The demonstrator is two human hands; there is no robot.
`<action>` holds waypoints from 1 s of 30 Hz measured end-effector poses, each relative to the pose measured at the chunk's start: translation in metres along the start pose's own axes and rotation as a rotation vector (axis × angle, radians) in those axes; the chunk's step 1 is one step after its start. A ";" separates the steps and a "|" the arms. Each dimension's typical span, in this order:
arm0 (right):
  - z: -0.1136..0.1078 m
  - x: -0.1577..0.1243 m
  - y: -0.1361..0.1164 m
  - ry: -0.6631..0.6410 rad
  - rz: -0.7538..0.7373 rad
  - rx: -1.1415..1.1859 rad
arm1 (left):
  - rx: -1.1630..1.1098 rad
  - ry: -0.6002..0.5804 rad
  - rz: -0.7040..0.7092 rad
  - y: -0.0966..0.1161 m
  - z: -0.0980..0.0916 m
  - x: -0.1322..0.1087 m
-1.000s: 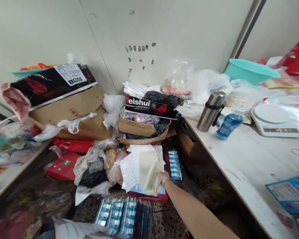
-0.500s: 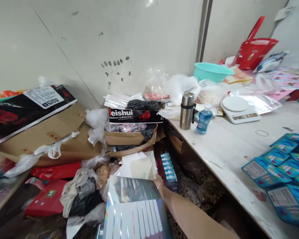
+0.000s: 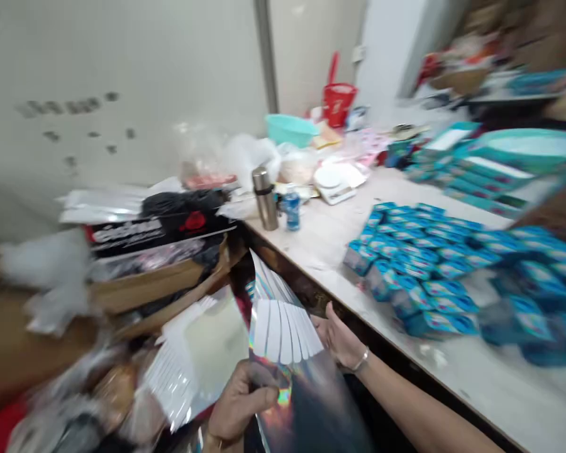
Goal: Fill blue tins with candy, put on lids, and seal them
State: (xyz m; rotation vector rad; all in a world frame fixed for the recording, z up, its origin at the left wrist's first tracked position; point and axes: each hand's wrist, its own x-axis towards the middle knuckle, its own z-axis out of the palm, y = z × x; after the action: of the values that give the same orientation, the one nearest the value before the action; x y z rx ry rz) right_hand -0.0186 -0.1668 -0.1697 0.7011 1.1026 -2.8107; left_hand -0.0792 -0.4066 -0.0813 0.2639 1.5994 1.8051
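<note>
The shiny sheet is between the hands, just beside the table, its long axis running away from the body. The left hand has thumb and fingers clamped on its left edge — the right hand lies against the right edge, thumb raised, its grip apparently hidden by blur.

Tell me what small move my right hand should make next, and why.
I'd probably lower the right hand's thumb onto the right edge of the iridescent sheet: the left hand pinches its left side, while the right thumb stands raised, apart from the sheet, so that side looks less firmly held.
</note>
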 end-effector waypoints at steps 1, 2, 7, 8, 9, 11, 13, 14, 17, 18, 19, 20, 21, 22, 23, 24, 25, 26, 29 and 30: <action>-0.005 -0.027 -0.012 0.041 -0.086 0.050 | 0.034 -0.054 0.005 0.006 0.006 0.016; -0.010 -0.052 -0.023 0.106 -0.188 0.086 | 0.081 -0.100 -0.004 0.011 0.013 0.031; -0.036 -0.175 -0.057 0.585 -0.740 0.083 | 0.367 -0.391 -0.015 0.022 0.079 0.072; -0.040 -0.200 -0.057 0.667 -0.816 0.057 | 0.386 -0.476 -0.012 0.021 0.096 0.072; -0.043 -0.223 -0.056 0.746 -0.883 0.028 | 0.384 -0.560 -0.019 0.019 0.112 0.071; -0.045 -0.264 -0.046 0.893 -0.968 -0.024 | 0.337 -0.678 -0.064 0.013 0.143 0.064; -0.042 -0.298 -0.031 1.000 -1.017 -0.057 | 0.284 -0.718 -0.120 0.004 0.170 0.057; -0.041 -0.311 -0.023 1.026 -1.036 -0.069 | 0.273 -0.722 -0.144 -0.002 0.183 0.054; -0.037 -0.346 0.002 1.055 -1.102 -0.077 | 0.289 -0.733 -0.195 -0.019 0.219 0.041; -0.037 -0.356 0.010 1.078 -1.142 -0.065 | 0.294 -0.752 -0.200 -0.024 0.230 0.035; -0.038 -0.366 0.018 1.114 -1.192 -0.050 | 0.303 -0.788 -0.205 -0.029 0.241 0.028; -0.039 -0.376 0.025 1.159 -1.243 -0.041 | 0.316 -0.834 -0.205 -0.033 0.250 0.021; -0.041 -0.384 0.032 1.211 -1.291 -0.047 | 0.339 -0.887 -0.201 -0.035 0.259 0.013; -0.043 -0.392 0.037 1.268 -1.331 -0.069 | 0.366 -0.922 -0.173 -0.036 0.266 0.006; -0.045 -0.398 0.042 1.331 -1.356 -0.108 | 0.399 -0.913 -0.102 -0.036 0.272 0.000; -0.047 -0.403 0.046 1.395 -1.369 -0.161 | 0.436 -0.854 0.025 -0.034 0.277 -0.006; -0.050 -0.407 0.048 1.455 -1.377 -0.225 | 0.472 -0.750 0.210 -0.031 0.281 -0.012; -0.052 -0.408 0.049 1.496 -1.381 -0.304 | 0.505 -0.625 0.444 -0.027 0.284 -0.018; -0.057 -0.407 0.048 1.456 -1.357 -0.598 | 0.619 -0.475 1.174 -0.018 0.293 -0.035; -0.057 -0.406 0.046 1.408 -1.342 -0.684 | 0.675 -0.561 1.359 -0.017 0.297 -0.041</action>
State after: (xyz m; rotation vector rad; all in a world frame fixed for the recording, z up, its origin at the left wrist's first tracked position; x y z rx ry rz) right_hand 0.3770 -0.2139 -0.0635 2.6067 3.4129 -1.4377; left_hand 0.1282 -0.1973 -0.0211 2.3689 1.5883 1.5728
